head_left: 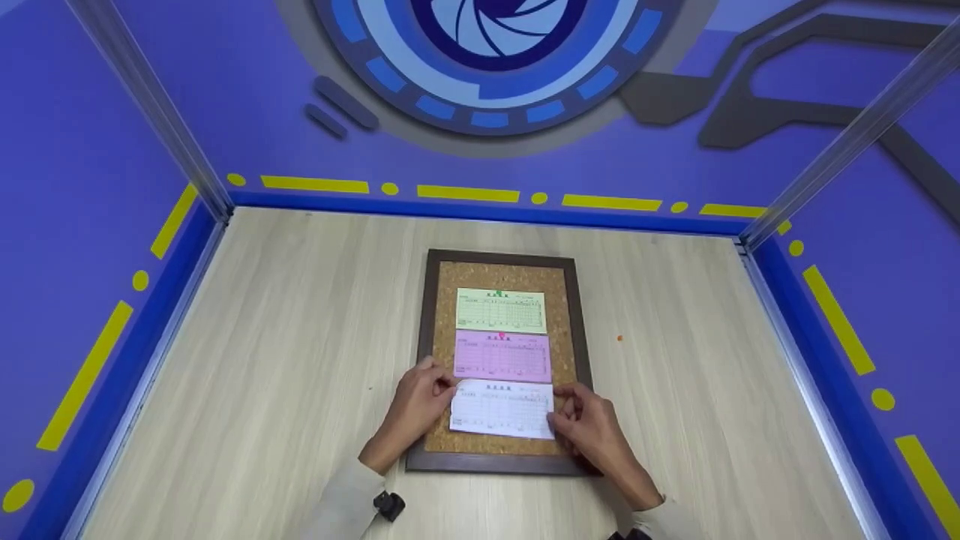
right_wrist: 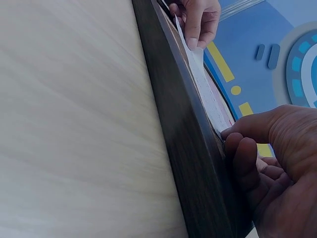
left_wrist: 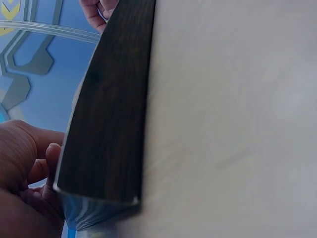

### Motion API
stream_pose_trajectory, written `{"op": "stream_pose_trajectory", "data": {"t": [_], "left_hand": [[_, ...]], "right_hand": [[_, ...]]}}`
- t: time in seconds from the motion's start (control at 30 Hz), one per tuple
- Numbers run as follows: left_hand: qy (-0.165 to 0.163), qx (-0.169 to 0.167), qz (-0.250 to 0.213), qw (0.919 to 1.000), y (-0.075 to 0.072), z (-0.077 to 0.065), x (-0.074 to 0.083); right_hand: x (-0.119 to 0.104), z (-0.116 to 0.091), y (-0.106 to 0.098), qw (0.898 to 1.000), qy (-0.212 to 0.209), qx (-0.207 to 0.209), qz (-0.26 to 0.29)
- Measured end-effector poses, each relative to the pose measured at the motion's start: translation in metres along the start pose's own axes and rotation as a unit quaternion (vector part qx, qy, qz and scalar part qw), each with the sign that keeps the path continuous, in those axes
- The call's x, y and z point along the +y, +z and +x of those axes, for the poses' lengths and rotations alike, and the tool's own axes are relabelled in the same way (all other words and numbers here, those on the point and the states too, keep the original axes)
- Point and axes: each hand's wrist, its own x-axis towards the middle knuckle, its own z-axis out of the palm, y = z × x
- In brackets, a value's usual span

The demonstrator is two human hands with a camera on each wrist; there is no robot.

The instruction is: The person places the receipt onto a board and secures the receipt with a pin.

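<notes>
A white printed slip (head_left: 501,409) lies over the lower part of a dark-framed cork board (head_left: 504,448). My left hand (head_left: 420,397) pinches its upper left corner between thumb and finger. At the slip's right edge, my right hand (head_left: 592,424) pinches the paper; in the right wrist view that hand (right_wrist: 282,168) is beside the board's frame (right_wrist: 188,129). Above the white slip, a pink slip (head_left: 502,358) bears a red pin (head_left: 502,334). Higher up is a green slip (head_left: 501,312) with a green pin (head_left: 499,292) at its top.
The board lies on a pale wood-grain table (head_left: 300,337). To its right is a tiny orange object (head_left: 619,338), too small to identify. Blue printed panels (head_left: 495,165) enclose the table at the back and both sides.
</notes>
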Motion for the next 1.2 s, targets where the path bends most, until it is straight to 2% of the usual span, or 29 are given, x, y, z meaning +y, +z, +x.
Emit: {"op": "stream_pose_trajectory", "data": {"t": [0.2, 0.4, 0.77, 1.0, 1.2], "left_hand": [[-0.005, 0.003, 0.018, 0.9998, 0.001, 0.0, 0.001], [0.006, 0.007, 0.021, 0.9997, 0.001, -0.001, 0.001], [0.02, -0.037, 0.056, 0.9976, -0.004, 0.001, 0.008], [0.048, -0.037, 0.116, 0.9913, -0.006, 0.001, 0.012], [0.091, -0.029, 0.158, 0.9829, -0.007, 0.0, 0.013]], "right_hand": [[0.002, -0.002, 0.0, 1.0, -0.005, 0.003, 0.012], [0.005, -0.004, -0.001, 0.998, -0.02, 0.015, 0.06], [0.006, 0.0, -0.017, 0.994, -0.05, 0.065, 0.077], [0.008, 0.001, -0.024, 0.991, -0.05, 0.073, 0.098], [0.008, 0.0, -0.026, 0.991, -0.047, 0.075, 0.104]]}}
